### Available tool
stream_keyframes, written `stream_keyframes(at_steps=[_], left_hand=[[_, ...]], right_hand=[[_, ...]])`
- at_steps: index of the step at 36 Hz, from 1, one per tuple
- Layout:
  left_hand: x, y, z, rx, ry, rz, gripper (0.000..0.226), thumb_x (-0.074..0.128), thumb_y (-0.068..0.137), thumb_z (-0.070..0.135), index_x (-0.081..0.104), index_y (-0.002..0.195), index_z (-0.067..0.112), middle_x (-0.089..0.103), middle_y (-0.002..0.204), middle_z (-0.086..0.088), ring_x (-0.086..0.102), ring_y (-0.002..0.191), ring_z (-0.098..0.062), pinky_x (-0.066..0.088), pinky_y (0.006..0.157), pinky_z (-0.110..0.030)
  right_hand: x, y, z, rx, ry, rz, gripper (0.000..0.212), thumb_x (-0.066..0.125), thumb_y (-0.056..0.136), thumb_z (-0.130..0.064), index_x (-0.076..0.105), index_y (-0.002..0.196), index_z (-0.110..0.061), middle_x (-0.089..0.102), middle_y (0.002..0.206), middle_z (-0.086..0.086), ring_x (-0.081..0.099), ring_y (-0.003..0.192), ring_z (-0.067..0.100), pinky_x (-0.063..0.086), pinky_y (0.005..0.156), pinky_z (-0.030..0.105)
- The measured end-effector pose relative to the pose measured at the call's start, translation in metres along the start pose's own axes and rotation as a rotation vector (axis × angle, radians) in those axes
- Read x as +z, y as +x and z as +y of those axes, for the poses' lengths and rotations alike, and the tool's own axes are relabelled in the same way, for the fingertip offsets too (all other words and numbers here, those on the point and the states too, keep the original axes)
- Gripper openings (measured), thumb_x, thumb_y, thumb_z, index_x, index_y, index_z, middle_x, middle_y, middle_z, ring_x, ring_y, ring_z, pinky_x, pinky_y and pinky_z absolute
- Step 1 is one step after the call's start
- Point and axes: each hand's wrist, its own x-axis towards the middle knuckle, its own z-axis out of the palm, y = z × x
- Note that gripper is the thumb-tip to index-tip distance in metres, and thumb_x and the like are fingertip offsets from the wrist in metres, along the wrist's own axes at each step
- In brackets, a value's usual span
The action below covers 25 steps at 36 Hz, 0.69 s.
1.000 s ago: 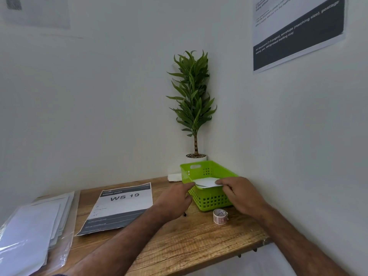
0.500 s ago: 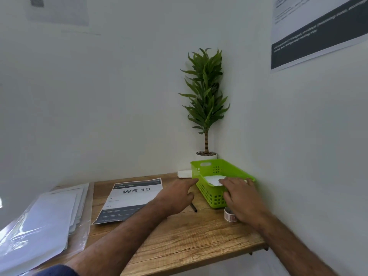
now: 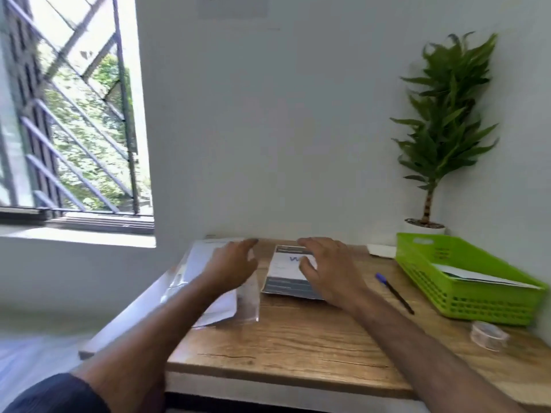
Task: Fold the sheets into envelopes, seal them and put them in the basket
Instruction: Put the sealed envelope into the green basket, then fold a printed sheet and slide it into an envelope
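A lime green basket [image 3: 465,296] stands at the right end of the wooden desk, with a white folded envelope [image 3: 477,277] lying inside it. At the desk's left end lies a clear plastic sleeve of white sheets [image 3: 220,305]. My left hand [image 3: 231,265] hovers over that sleeve, fingers apart and holding nothing. Over a printed sheet [image 3: 286,281] in the middle of the desk, my right hand [image 3: 329,271] is spread open and empty. A roll of clear tape [image 3: 487,335] sits in front of the basket.
A blue-capped pen [image 3: 393,292] lies between the printed sheet and the basket. A potted plant [image 3: 444,132] stands in the back right corner. A small white pad [image 3: 381,250] sits against the wall. A barred window [image 3: 74,114] is on the left. The desk [image 3: 298,338] ends near me.
Both hands have left the basket and swung left across the desk, leaving the envelope inside it. My view has turned left, bringing the window in.
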Motion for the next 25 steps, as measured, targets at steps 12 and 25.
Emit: stream_keyframes(at_steps=[12, 25], left_hand=[[-0.017, -0.106, -0.108, -0.104, -0.259, 0.023, 0.095, 0.046, 0.061, 0.095, 0.057, 0.137, 0.038, 0.057, 0.143, 0.011, 0.052, 0.131, -0.008, 0.041, 0.109, -0.032], [-0.019, -0.107, -0.105, -0.112, -0.31, 0.062, 0.036, 0.056, 0.095, 0.048, 0.064, 0.128, 0.036, 0.063, 0.136, 0.01, 0.056, 0.123, -0.007, 0.044, 0.105, -0.033]], right_hand=[[0.062, -0.004, -0.08, -0.367, 0.161, -0.235, 0.056, 0.065, 0.081, -0.049, 0.062, 0.132, -0.025, 0.066, 0.129, -0.005, 0.055, 0.12, 0.01, 0.041, 0.107, 0.033], [0.065, -0.007, -0.08, -0.437, 0.142, -0.248, 0.049, 0.067, 0.087, -0.009, 0.067, 0.126, -0.038, 0.063, 0.133, -0.009, 0.051, 0.124, 0.008, 0.042, 0.108, 0.035]])
